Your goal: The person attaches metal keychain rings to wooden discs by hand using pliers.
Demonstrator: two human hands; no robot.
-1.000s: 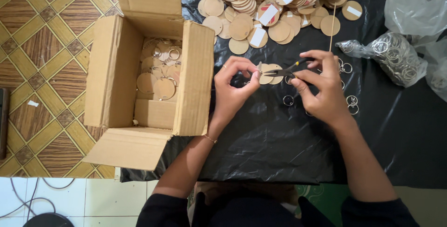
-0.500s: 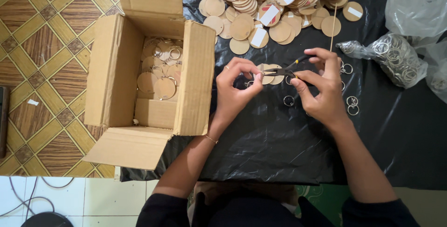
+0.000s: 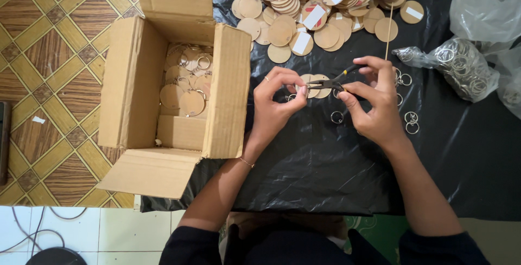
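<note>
Two hands barely moved since a second ago: left hand still pinches a wooden disc over the black sheet. Right hand keeps its closed grip on the pliers, tips at the disc. Box unchanged, left of both.

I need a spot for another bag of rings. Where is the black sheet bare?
Bare: the black sheet below both hands, right of the cardboard box. Crowded: the wooden discs at the top and the ring bag at right.
</note>
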